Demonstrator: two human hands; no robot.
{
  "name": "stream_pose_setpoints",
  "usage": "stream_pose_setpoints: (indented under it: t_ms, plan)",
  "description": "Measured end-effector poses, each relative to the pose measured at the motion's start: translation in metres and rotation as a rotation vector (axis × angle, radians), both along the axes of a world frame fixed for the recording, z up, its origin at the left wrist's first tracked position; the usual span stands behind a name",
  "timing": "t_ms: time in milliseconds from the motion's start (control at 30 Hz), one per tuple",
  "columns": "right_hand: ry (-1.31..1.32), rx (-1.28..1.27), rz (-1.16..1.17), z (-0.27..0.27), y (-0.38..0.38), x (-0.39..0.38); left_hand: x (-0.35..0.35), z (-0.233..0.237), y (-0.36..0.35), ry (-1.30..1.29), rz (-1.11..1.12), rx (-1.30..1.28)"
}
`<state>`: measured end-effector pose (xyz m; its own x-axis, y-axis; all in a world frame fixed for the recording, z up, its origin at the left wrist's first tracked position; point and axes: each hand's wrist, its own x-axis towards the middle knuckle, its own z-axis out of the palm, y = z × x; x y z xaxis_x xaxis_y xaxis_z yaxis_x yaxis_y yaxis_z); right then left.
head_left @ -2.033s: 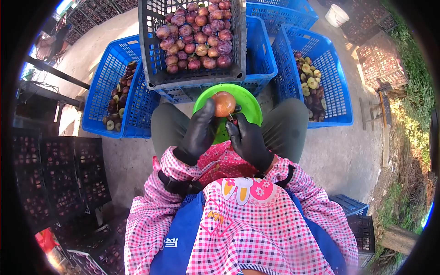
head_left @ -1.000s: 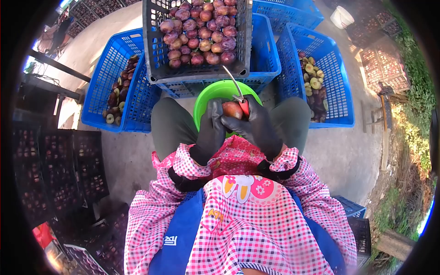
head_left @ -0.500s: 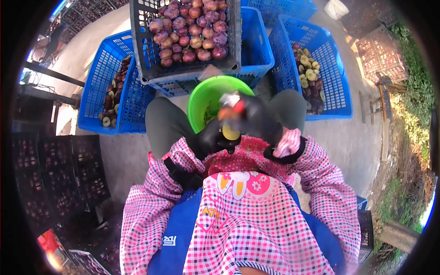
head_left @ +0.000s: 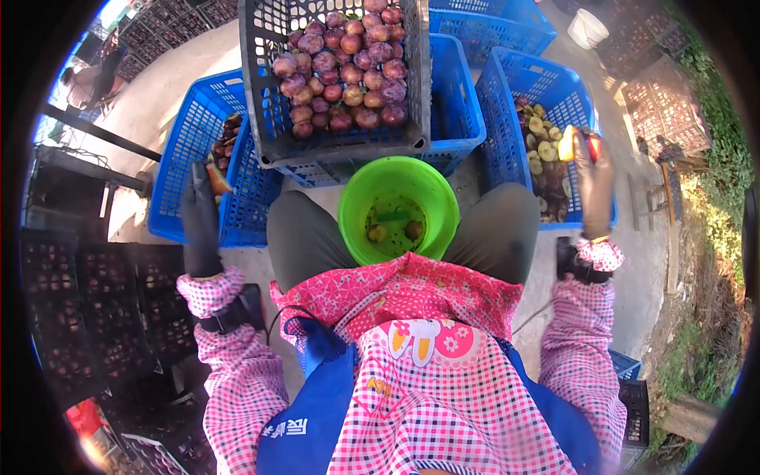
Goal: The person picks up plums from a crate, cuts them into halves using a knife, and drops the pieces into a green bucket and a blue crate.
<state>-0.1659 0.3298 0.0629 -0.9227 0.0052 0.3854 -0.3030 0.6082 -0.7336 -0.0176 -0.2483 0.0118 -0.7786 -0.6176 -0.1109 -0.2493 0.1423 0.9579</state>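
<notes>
My left hand (head_left: 202,218), in a black glove, is stretched out over the left blue crate (head_left: 178,158). A cut plum half (head_left: 217,180) with orange flesh is held at its fingertips. On the other side, my gloved right hand (head_left: 592,186) reaches over the right blue crate (head_left: 582,103). Its fingers pinch a yellow-fleshed plum half (head_left: 567,144), with something red beside it that I cannot make out. Cut plums (head_left: 546,142) lie in that crate. Between my knees stands a green bucket (head_left: 435,190) with two small round pieces and dark bits inside.
A black crate of whole plums (head_left: 348,75) rests on a blue crate (head_left: 459,119) straight ahead. Stacked dark crates (head_left: 87,293) stand at the left. A white bucket (head_left: 587,28) is at the far right, and a person (head_left: 91,83) is at the far left.
My hands were together over the green bucket around a yellow-fleshed fruit. They have moved apart, one to each side crate, each with a cut piece. The bucket's inside now shows.
</notes>
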Motion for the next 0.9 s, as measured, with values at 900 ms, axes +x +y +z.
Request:
stream_pose_setpoints:
  t_ms: [900]
  plan:
    - [-0.488, -0.448, 0.294, -0.055, -0.092, 0.052, -0.095, -0.004, 0.144, 0.271, -0.68, 1.138]
